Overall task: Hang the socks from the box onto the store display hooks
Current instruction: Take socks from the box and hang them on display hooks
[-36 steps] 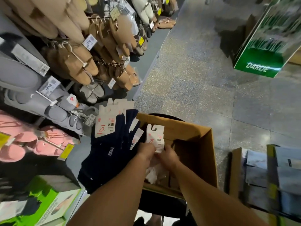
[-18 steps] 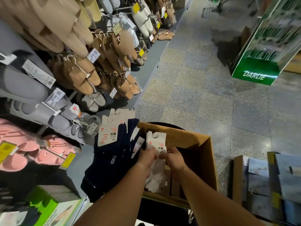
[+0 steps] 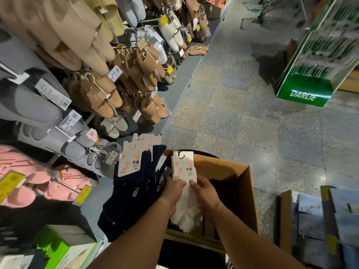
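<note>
A: Sitting open just ahead of the person is the cardboard box (image 3: 242, 183), and both hands are working over it.

B: What are they holding?

A: A pack of white socks (image 3: 185, 191) with a white header card. The left hand (image 3: 173, 188) is gripping it from the left side, and the right hand (image 3: 203, 191) is pinching its right edge with the thumb lying on the card. The socks are hanging down into the box; something dark is lying deeper inside, too shadowed to tell.

B: And around the box?

A: Navy socks (image 3: 134, 183) on matching cards are hanging just beside its left edge. Slippers (image 3: 101, 94) in beige, brown, grey and pink are filling the display hooks on the left, with price tags showing. A speckled tile floor (image 3: 242, 103) is running down the aisle, and a green display stand (image 3: 314, 74) is standing at the far right.
</note>
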Demonstrator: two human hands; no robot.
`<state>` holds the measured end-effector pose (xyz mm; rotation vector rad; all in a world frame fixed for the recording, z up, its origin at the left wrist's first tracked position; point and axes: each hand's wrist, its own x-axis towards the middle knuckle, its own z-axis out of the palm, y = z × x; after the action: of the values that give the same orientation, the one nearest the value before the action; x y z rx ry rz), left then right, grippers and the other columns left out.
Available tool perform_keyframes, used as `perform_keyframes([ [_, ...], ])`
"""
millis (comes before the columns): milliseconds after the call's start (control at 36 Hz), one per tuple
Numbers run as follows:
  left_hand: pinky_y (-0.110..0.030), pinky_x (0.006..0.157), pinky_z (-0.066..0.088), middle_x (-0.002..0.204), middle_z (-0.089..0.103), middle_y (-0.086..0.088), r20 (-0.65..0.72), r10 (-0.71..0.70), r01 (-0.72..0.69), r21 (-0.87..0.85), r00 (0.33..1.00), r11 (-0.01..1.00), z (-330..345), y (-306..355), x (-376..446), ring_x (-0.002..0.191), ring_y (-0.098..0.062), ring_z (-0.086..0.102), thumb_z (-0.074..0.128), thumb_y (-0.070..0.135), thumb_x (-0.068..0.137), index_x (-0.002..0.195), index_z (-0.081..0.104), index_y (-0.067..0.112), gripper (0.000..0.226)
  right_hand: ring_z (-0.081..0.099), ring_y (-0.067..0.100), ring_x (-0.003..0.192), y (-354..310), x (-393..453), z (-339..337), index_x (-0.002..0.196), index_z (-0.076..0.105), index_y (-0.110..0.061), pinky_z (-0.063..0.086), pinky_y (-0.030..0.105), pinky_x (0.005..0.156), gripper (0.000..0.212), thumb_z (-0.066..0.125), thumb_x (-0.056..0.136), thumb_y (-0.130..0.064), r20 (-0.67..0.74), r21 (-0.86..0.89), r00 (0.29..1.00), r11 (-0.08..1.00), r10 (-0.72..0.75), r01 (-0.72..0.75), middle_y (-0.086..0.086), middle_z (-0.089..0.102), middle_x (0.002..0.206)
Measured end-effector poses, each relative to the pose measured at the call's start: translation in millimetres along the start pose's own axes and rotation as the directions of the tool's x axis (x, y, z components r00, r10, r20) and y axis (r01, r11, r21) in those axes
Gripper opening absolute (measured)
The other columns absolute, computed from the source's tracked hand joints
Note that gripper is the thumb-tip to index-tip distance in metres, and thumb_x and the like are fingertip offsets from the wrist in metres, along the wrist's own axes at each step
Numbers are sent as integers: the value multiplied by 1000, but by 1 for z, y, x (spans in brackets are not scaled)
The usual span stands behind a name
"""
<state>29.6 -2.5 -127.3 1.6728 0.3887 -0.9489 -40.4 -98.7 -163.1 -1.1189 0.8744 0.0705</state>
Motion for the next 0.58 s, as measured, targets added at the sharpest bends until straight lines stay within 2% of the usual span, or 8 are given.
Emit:
perform_keyframes([
  [139, -54, 89, 57, 113, 70, -12, 17, 18, -17, -47, 1000, 999, -1, -2, -3, 98, -36, 69, 68, 15, 89, 131, 44, 20, 49, 71, 30, 101, 4, -5, 3, 130, 51, -16, 57, 53, 88, 47, 71, 90, -30, 51, 18, 999, 1000, -13, 12, 9, 70, 118],
  [222, -57, 92, 55, 114, 70, -8, 7, 40, -39, -59, 999, 998, -3, -2, -8, 101, -35, 68, 69, 20, 88, 130, 47, 24, 47, 71, 28, 102, 0, -12, 6, 130, 54, -16, 57, 51, 90, 46, 69, 92, -34, 78, -1, 997, 1000, -24, 25, 8, 71, 118],
  [278, -55, 93, 56, 114, 71, -8, 6, 62, -62, -84, 998, 995, -3, -3, -12, 103, -34, 68, 68, 23, 88, 132, 51, 24, 46, 70, 24, 104, -3, -16, 9, 131, 55, -21, 56, 50, 92, 51, 67, 89, -48, 95, -80, 994, 994, -62, 70, 3, 71, 118],
  [333, -52, 89, 58, 113, 73, -10, 20, 108, -105, -131, 994, 986, -2, 1, -22, 102, -34, 70, 66, 24, 88, 131, 57, 23, 43, 69, 22, 106, -10, -20, 8, 132, 51, -25, 56, 49, 92, 67, 67, 81, -65, 95, -140, 991, 984, -97, 110, 0, 68, 122],
  [361, -51, 87, 59, 112, 73, -11, 25, 136, -130, -153, 990, 979, -1, 4, -26, 101, -34, 71, 66, 26, 86, 130, 59, 23, 45, 69, 21, 106, -14, -22, 6, 133, 49, -24, 56, 49, 92, 66, 66, 83, -63, 89, -161, 989, 978, -121, 134, 1, 67, 123],
  [417, -53, 87, 59, 113, 73, -13, 23, 170, -161, -225, 985, 961, 1, 12, -34, 102, -35, 72, 68, 29, 79, 131, 58, 20, 54, 70, 23, 104, -29, -32, 3, 134, 49, -20, 56, 48, 91, 48, 63, 94, -43, 86, -176, 982, 967, -170, 183, 5, 68, 122],
  [500, -55, 94, 56, 115, 73, -11, 36, 268, -252, -240, 963, 937, 4, 25, -53, 104, -31, 72, 73, 33, 83, 132, 56, 20, 53, 72, 28, 98, -55, -46, 0, 131, 52, -16, 60, 44, 83, 34, 60, 98, -23, 116, -110, 964, 961, -240, 253, 10, 72, 115],
  [583, -46, 94, 58, 106, 78, -1, 39, 382, -368, -197, 923, 909, 8, 35, -77, 98, -21, 74, 70, 41, 93, 119, 66, 26, 30, 72, 27, 100, -86, -69, 0, 132, 54, -13, 59, 45, 86, 36, 59, 98, -25, 188, -147, 926, 923, -326, 355, 8, 73, 114],
])
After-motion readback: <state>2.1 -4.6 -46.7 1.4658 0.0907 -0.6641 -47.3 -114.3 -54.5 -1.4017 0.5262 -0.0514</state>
